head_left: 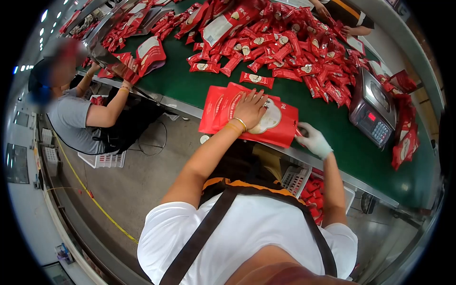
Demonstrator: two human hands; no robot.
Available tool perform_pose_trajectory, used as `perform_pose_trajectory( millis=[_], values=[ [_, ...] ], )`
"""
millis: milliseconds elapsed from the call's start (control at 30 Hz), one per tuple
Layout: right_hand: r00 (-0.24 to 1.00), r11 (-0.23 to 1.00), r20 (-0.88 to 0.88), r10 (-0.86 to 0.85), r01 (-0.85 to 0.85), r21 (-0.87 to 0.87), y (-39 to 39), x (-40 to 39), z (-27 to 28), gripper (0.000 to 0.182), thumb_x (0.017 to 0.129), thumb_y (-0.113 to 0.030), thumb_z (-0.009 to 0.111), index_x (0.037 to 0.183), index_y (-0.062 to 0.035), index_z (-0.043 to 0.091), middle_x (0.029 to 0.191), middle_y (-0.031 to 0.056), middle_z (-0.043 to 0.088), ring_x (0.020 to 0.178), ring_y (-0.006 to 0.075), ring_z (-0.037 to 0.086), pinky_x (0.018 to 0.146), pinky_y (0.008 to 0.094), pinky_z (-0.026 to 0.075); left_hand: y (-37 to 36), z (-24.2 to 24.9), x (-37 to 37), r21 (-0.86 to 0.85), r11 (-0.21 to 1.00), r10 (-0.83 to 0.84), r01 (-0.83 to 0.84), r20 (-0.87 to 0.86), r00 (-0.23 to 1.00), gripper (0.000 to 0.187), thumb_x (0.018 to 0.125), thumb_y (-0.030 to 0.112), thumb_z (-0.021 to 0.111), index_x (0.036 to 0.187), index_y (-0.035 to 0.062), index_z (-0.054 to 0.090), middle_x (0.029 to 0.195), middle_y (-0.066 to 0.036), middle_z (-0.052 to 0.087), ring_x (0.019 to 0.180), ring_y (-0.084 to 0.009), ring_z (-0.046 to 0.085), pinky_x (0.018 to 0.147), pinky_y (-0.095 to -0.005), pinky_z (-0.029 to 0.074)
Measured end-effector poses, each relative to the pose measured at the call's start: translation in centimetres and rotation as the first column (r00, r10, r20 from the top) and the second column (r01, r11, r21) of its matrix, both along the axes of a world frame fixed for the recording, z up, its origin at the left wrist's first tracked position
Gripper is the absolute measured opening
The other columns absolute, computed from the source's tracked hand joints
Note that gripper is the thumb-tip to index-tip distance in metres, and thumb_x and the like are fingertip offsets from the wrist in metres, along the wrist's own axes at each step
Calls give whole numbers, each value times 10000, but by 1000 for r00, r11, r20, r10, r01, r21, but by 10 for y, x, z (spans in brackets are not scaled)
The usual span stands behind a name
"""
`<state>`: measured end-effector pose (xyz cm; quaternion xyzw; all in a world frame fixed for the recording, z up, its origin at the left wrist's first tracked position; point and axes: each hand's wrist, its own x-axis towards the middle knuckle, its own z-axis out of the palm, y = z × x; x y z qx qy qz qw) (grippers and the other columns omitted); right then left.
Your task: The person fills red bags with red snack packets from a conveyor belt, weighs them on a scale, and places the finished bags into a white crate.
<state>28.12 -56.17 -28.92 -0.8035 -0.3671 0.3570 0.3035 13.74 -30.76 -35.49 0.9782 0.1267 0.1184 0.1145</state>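
Note:
My bare left hand [251, 110] lies flat with fingers spread on a large red pouch [284, 124] with a white printed patch. More flat red pouches [214, 108] are stacked under and to the left of it, at the green table's near edge. In a white glove, my right hand [314, 141] pinches the right end of the top pouch; the fingertips are partly hidden by its edge. Just beyond the pouches lies a small red packet [257, 80], in front of a big heap of similar packets [285, 45].
A scale [375, 111] with a lit red display stands to the right on the green table [327, 128], beside more red packaging [406, 142]. A co-worker [78, 114] handles red pouches at left; another person's hands [349, 31] are across the table. White baskets [297, 179] sit below.

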Motion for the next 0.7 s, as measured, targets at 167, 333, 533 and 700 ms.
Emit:
perform_pose_trajectory(
  millis=[167, 333, 533, 700],
  values=[
    [914, 848, -391, 111, 119, 517, 78, -22, -88, 563, 880, -162, 660, 1377, -23, 435, 1386, 104, 504, 1241, 195, 497, 1063, 353, 387, 0, 3, -1, 26, 1000, 17, -17, -9, 1000, 519, 965, 354, 397, 1431, 125, 405, 1523, -102, 336, 1404, -328, 293, 1132, -555, 201],
    [874, 820, 60, 482, -474, 320, 76, -18, -44, 570, 903, -146, 624, 1407, -18, 391, 1400, 112, 488, 1259, 228, 495, 1070, 366, 386, -3, 9, -4, 28, 1000, 14, -15, 4, 1000, 517, 966, 369, 395, 1425, 132, 413, 1526, -93, 334, 1403, -316, 300, 1135, -553, 196],
    [956, 849, -146, 255, -150, 506, 121, -20, -109, 558, 907, -145, 619, 1403, -18, 400, 1401, 118, 486, 1257, 232, 496, 1065, 366, 391, -15, 14, -4, -5, 1000, 1, -1, -11, 1000, 553, 946, 386, 427, 1420, 100, 414, 1520, -154, 318, 1402, -360, 279, 1145, -546, 164],
    [962, 848, -195, 190, -61, 526, 139, -24, -130, 548, 910, -145, 616, 1400, -17, 407, 1402, 124, 484, 1256, 235, 498, 1060, 366, 396, -36, 10, 1, -40, 998, -37, 40, 73, 997, 607, 932, 392, 450, 1435, 60, 382, 1513, -210, 297, 1396, -379, 276, 1152, -526, 156]
  ],
)
